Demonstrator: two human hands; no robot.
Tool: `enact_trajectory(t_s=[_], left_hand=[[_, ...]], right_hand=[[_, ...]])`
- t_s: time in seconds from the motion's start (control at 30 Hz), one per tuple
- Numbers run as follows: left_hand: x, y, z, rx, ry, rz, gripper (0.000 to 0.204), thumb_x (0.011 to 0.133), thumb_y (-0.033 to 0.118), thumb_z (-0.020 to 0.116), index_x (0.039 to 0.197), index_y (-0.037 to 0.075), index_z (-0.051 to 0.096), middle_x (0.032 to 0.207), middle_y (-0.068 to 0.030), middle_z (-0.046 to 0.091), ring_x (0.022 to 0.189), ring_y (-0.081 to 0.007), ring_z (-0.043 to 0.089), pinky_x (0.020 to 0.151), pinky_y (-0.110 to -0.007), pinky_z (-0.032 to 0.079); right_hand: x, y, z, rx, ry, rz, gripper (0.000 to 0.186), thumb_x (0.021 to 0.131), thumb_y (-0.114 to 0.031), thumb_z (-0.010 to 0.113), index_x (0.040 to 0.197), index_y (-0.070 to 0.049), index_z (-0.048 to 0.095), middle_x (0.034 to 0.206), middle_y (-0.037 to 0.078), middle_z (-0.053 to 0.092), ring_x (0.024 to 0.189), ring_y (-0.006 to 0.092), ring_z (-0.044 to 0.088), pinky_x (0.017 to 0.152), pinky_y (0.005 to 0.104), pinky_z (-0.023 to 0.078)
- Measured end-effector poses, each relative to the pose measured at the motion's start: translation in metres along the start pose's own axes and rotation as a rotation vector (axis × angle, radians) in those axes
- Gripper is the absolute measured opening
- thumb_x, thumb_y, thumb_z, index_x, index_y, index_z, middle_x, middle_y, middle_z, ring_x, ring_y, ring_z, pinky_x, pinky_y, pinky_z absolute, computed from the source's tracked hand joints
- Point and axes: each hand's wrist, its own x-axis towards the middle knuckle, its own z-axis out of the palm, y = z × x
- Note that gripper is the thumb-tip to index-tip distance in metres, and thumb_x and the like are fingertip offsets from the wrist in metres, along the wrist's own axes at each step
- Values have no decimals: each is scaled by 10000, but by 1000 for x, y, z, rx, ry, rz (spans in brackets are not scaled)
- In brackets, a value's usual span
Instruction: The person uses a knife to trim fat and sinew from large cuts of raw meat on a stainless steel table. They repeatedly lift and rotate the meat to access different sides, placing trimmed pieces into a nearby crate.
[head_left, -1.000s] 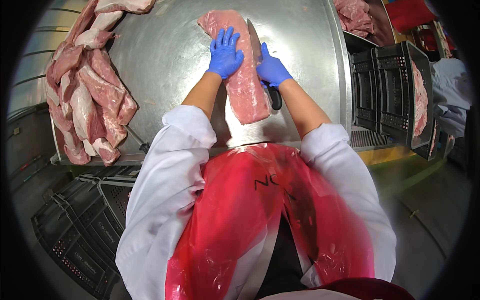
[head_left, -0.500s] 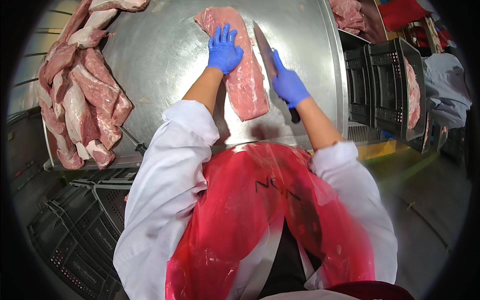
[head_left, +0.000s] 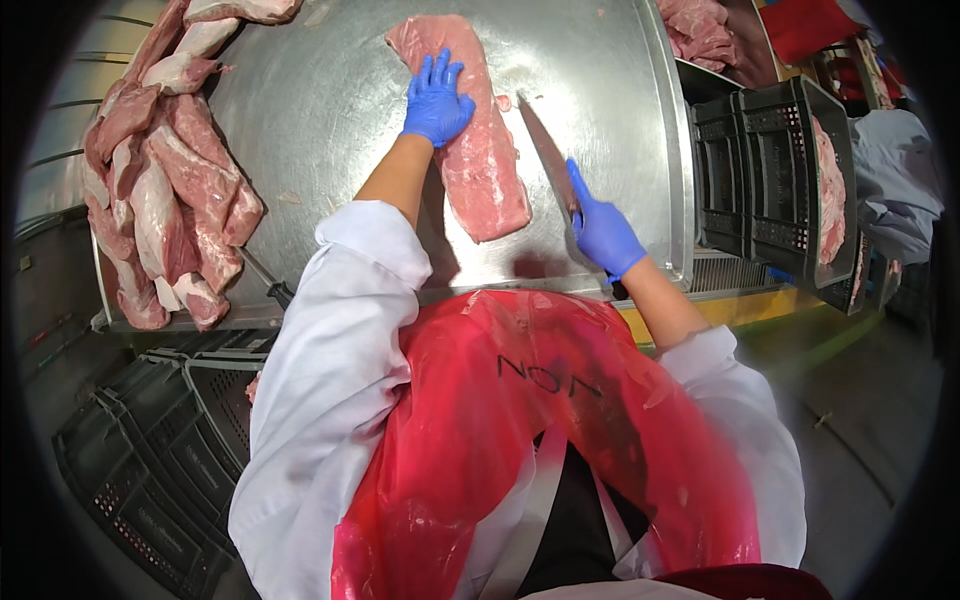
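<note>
A long pale-pink slab of meat [head_left: 482,175] lies lengthwise on the metal table [head_left: 330,120]. My left hand [head_left: 437,100], in a blue glove, rests on its upper left part with the fingers stretched out. To the right of the slab, my gloved right hand [head_left: 606,235] is closed round the dark handle of a knife [head_left: 548,150]. The blade points away and to the left, apart from the meat, with the forefinger stretched along it. A small scrap of meat [head_left: 503,102] sits between the slab and the knife tip.
Several cuts of meat [head_left: 165,190] are heaped at the table's left. Another tool with a black handle [head_left: 281,294] lies beside them. Dark crates [head_left: 770,175] stand at the right, one holding meat, and more crates [head_left: 150,460] stand at lower left. Meat [head_left: 695,35] lies at upper right.
My right hand has drawn the knife back toward me and to the right. My left hand has shifted slightly left on the slab, whose near end has moved a little left.
</note>
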Motion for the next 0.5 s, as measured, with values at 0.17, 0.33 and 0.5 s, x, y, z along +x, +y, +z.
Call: enact_trajectory(t_s=[0.17, 0.33, 0.5], left_hand=[[4, -16, 1, -28, 16, 75, 685, 893, 386, 518, 1523, 163, 368, 1681, -113, 156, 1546, -378, 116, 1227, -560, 142], [7, -11, 3, -14, 65, 96, 683, 891, 379, 534, 1511, 134, 382, 1668, -142, 190, 1536, -403, 139, 1233, -527, 162], [7, -4, -6, 153, 88, 49, 611, 858, 315, 559, 1424, 96, 486, 1588, -178, 340, 1460, -427, 298, 1189, -500, 268]], right_hand=[[59, 20, -7, 234, 146, -108, 790, 949, -127, 510, 1618, -230, 102, 880, 320, 681, 778, 491, 666, 751, 538, 519], [74, -16, -9, 599, -179, 74, 780, 942, -114, 476, 1627, -236, 122, 845, 269, 687, 602, 360, 681, 499, 400, 531], [15, 38, 30, 68, -109, -123, 780, 915, -82, 470, 1609, -119, 116, 900, 286, 689, 805, 428, 685, 784, 505, 547]])
